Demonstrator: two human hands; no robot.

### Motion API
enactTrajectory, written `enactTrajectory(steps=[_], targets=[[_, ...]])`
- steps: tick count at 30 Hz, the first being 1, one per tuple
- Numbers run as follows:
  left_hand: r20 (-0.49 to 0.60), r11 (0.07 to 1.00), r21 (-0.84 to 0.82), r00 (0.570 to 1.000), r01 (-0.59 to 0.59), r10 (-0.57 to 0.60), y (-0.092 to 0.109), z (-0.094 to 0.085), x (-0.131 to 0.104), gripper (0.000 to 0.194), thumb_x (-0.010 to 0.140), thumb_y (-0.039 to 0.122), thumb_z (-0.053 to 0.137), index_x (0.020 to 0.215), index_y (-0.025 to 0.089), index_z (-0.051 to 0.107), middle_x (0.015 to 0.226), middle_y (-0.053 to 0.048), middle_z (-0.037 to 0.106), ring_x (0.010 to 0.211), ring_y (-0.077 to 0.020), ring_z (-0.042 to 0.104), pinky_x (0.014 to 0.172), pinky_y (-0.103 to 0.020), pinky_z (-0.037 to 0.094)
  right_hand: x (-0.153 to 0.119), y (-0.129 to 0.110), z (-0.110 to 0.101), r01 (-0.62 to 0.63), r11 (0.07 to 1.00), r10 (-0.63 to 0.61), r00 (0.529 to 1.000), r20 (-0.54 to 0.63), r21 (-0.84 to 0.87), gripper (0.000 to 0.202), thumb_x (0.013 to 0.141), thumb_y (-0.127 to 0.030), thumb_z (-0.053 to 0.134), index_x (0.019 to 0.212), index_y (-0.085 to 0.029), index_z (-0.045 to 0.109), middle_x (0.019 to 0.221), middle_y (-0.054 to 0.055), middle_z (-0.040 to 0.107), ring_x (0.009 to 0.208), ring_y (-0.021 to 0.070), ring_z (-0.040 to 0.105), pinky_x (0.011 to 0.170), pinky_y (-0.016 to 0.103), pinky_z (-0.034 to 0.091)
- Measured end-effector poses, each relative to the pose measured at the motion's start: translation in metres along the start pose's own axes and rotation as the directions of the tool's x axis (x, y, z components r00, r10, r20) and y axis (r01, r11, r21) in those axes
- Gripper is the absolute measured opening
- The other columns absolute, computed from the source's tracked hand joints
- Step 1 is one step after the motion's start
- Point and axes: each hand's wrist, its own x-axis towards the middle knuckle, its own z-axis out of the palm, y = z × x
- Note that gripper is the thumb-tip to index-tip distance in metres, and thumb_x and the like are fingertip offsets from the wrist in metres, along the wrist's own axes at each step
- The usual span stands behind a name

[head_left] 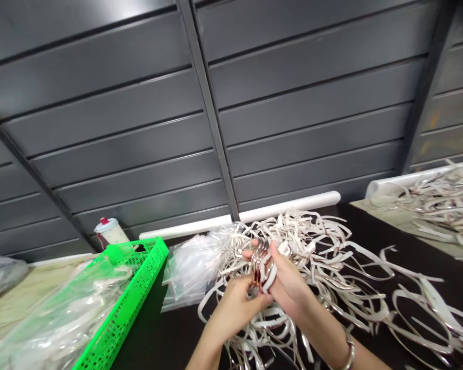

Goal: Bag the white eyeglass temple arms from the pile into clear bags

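Note:
My left hand (237,303) and my right hand (289,282) meet over the middle of the pile. Between them is a small bundle of curved strips (263,263), shiny copper-brown on one side and white on the other. The left fingers pinch its lower end, while those of my right hand wrap round its far side. Just what the strips are, I cannot make out. Beneath and behind both hands spreads a tangled heap of similar curled strips (332,257), white and silvery.
Left of the heap lie clear plastic bags (195,264). A green perforated basket (129,303) holds more bagged pieces. Behind it stands a bottle with a red cap (111,231). White tubes (293,204) run along the grey slatted wall (312,92). Another strip pile (447,200) lies far right.

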Motion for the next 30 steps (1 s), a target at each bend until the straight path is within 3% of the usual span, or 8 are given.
enactTrajectory(steps=[3, 7, 12, 17, 21, 25, 28, 30], targets=[[0.022, 0.993, -0.114, 0.999, -0.038, 0.040, -0.002, 0.002, -0.002, 0.025, 0.077, 0.037, 0.063, 0.080, 0.012, 0.064, 0.075, -0.002, 0.061, 0.069, -0.0171, 0.051, 0.068, -0.028, 0.041, -0.002, 0.002, -0.001, 0.004, 0.994, -0.001, 0.999, 0.032, -0.112, 0.060, 0.071, -0.064, 0.067, 0.108, -0.018, 0.059, 0.087, 0.008, 0.073, 0.064, 0.0209, 0.067, 0.049, 0.028, 0.047], [0.052, 0.957, -0.289, 0.997, -0.040, 0.057, -0.002, 0.007, -0.005, 0.043, 0.078, 0.055, 0.057, 0.072, 0.013, 0.057, 0.063, 0.001, 0.047, 0.059, -0.0119, 0.041, 0.056, -0.024, 0.034, -0.003, 0.004, -0.008, -0.031, 0.986, 0.067, 0.974, 0.216, -0.165, 0.056, 0.076, -0.065, 0.061, 0.103, -0.016, 0.064, 0.089, 0.009, 0.072, 0.078, 0.0231, 0.067, 0.069, 0.033, 0.051], [-0.117, 0.935, -0.344, 0.992, -0.090, 0.053, -0.001, 0.005, -0.006, 0.042, 0.082, 0.054, 0.055, 0.080, 0.013, 0.060, 0.070, 0.000, 0.050, 0.065, -0.0131, 0.043, 0.063, -0.025, 0.037, -0.002, 0.001, -0.013, 0.024, 0.948, 0.115, 0.904, 0.412, -0.318, 0.038, 0.071, -0.042, 0.078, 0.097, -0.018, 0.066, 0.096, 0.006, 0.070, 0.090, 0.0204, 0.064, 0.088, 0.034, 0.046], [-0.190, 0.944, -0.314, 0.981, -0.105, 0.046, -0.003, -0.002, -0.010, 0.044, 0.079, 0.054, 0.060, 0.090, 0.011, 0.062, 0.074, -0.002, 0.053, 0.070, -0.0152, 0.044, 0.068, -0.027, 0.038, 0.004, 0.001, -0.010, 0.110, 0.919, 0.025, 0.942, 0.335, -0.379, 0.033, 0.066, -0.044, 0.080, 0.076, -0.015, 0.067, 0.072, 0.001, 0.066, 0.069, 0.0139, 0.060, 0.070, 0.027, 0.046], [-0.198, 0.942, -0.318, 0.979, -0.105, 0.042, -0.006, -0.005, -0.010, 0.048, 0.076, 0.058, 0.061, 0.084, 0.011, 0.062, 0.068, 0.001, 0.048, 0.064, -0.0129, 0.040, 0.062, -0.026, 0.035, 0.007, -0.004, -0.011, 0.231, 0.873, -0.085, 0.940, 0.332, -0.430, 0.037, 0.067, -0.049, 0.077, 0.065, -0.014, 0.064, 0.064, 0.000, 0.062, 0.064, 0.0119, 0.055, 0.064, 0.024, 0.044], [-0.253, 0.924, -0.376, 0.967, -0.076, -0.023, -0.013, -0.006, -0.009, 0.048, 0.081, 0.060, 0.052, 0.082, 0.013, 0.060, 0.061, 0.003, 0.041, 0.058, -0.0114, 0.037, 0.058, -0.025, 0.034, 0.007, -0.015, -0.019, 0.267, 0.814, -0.117, 0.945, 0.306, -0.516, 0.046, 0.073, -0.060, 0.066, 0.075, -0.014, 0.061, 0.052, -0.004, 0.054, 0.038, 0.0049, 0.034, 0.039, 0.019, 0.025], [-0.258, 0.870, -0.490, 0.963, -0.062, -0.077, -0.017, -0.005, -0.008, 0.048, 0.084, 0.060, 0.049, 0.084, 0.014, 0.060, 0.057, 0.005, 0.036, 0.054, -0.0108, 0.033, 0.057, -0.025, 0.036, 0.003, -0.028, -0.024, 0.316, 0.727, -0.078, 0.920, 0.384, -0.610, 0.041, 0.085, -0.058, 0.052, 0.088, -0.017, 0.056, 0.062, -0.002, 0.059, 0.035, 0.0052, 0.035, 0.037, 0.019, 0.025], [-0.239, 0.831, -0.554, 0.966, -0.054, -0.097, -0.018, -0.006, -0.009, 0.047, 0.082, 0.060, 0.052, 0.081, 0.014, 0.060, 0.056, 0.006, 0.034, 0.053, -0.0104, 0.032, 0.056, -0.025, 0.037, -0.004, -0.039, -0.024, 0.446, 0.531, -0.091, 0.875, 0.475, -0.720, 0.029, 0.089, -0.047, 0.051, 0.091, -0.018, 0.056, 0.071, 0.001, 0.061, 0.048, 0.0099, 0.049, 0.046, 0.022, 0.037]])
